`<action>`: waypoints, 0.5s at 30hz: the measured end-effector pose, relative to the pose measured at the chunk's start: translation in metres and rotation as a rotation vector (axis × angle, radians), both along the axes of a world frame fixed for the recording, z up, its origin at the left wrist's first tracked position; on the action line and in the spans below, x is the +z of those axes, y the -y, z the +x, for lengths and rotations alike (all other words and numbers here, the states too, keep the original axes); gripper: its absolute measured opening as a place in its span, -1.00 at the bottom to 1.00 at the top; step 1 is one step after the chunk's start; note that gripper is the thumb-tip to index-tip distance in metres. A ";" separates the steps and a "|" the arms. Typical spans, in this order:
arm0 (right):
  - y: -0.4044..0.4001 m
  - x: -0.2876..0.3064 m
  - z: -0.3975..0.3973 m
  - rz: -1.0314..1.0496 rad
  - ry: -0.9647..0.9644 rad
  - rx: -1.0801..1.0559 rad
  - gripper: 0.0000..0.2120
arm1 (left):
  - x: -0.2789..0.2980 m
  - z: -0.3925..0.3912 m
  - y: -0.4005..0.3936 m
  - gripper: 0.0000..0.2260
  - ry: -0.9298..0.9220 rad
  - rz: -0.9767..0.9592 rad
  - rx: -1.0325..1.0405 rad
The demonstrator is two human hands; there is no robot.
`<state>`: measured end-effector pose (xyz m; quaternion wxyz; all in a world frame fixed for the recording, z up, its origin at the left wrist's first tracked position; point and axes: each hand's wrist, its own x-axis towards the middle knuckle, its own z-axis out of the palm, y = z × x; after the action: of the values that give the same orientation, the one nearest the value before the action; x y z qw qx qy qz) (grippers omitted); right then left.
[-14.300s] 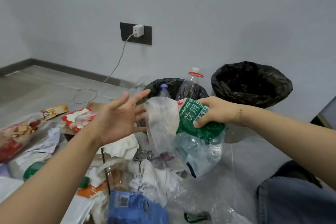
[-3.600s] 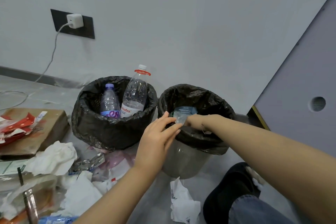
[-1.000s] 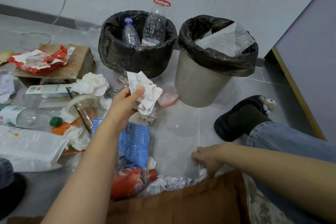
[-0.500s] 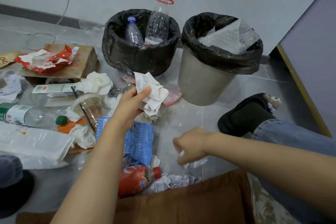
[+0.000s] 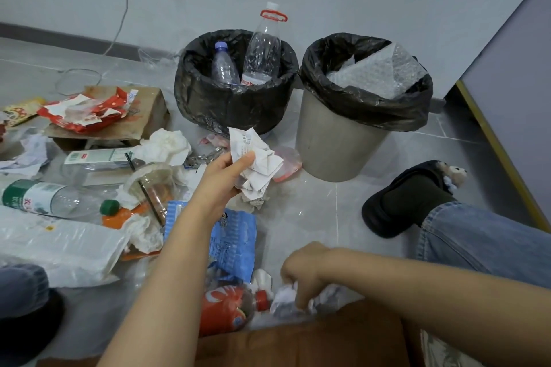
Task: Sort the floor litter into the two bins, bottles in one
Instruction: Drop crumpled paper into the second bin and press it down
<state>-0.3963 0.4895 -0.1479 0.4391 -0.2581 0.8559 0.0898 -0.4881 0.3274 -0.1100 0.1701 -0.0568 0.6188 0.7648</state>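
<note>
Holding a bunch of crumpled paper [image 5: 256, 162] up in the left hand [image 5: 222, 176], pinched between thumb and fingers. Reaching down with the right hand [image 5: 301, 272], fingers curled round a small paper ball [image 5: 284, 301] on the floor. Just left of that hand, a red bottle [image 5: 226, 308] lying on its side. Further left, past the left arm, a clear bottle with a green cap [image 5: 56, 198], also lying down. Up ahead of the left hand, the bin with bottles [image 5: 232, 101]; beside it, ahead of the right hand, the bin with wrap [image 5: 340, 140].

Paper probably very light and soft, easy to squash, not slippery. Best grabbed round the whole ball so no bits drop. Bottles likely light but round and smooth, so better taken round the middle.
</note>
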 end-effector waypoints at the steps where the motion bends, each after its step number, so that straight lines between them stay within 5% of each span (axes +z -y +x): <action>1: -0.007 0.009 -0.008 -0.006 -0.023 -0.044 -0.56 | 0.001 0.000 0.000 -0.80 -0.002 -0.001 0.001; 9: -0.051 0.148 -0.069 -0.353 -0.104 -0.500 -0.66 | 0.024 -0.007 -0.007 -0.76 -0.037 0.083 0.095; 15: -0.091 0.245 -0.106 -0.544 -0.415 -0.662 -0.73 | 0.070 -0.025 -0.029 -0.74 -0.135 0.153 0.107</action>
<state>-0.5019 0.5802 0.0972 0.1804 -0.0536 0.9542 -0.2325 -0.5131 0.3564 -0.0401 0.0908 -0.0252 0.5647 0.8199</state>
